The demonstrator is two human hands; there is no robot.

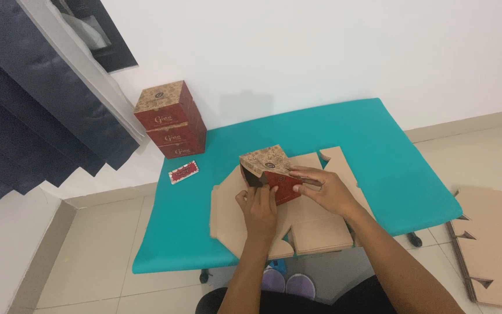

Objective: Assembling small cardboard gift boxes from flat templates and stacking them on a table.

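Teal covering spreads over the one bench (379,151), which stands against a white wall on a tiled floor (100,256). On the floor to the right lies one pile of flat brown cardboard cut-outs (495,244), well apart from the hands. On the bench itself one flat brown cardboard sheet (315,232) lies unfolded beneath the hands, its flaps reaching toward the near edge. At the far left corner of the bench stands one stack of red and brown boxes (172,122), three high as far as I can count. One half-folded box (271,168), red on its sides and brown patterned on top, sits near the middle of the bench, on the flat sheet and between the two hands. The left hand (258,206) is just below it, its fingers (265,192) curled up against the near red side, touching it. The right hand (326,189) comes in from the right, its fingers (300,174) laid flat and close together, pressing the box's right side and upper edge. One small red card (183,172) lies left of the box, near the stack and apart from both hands.
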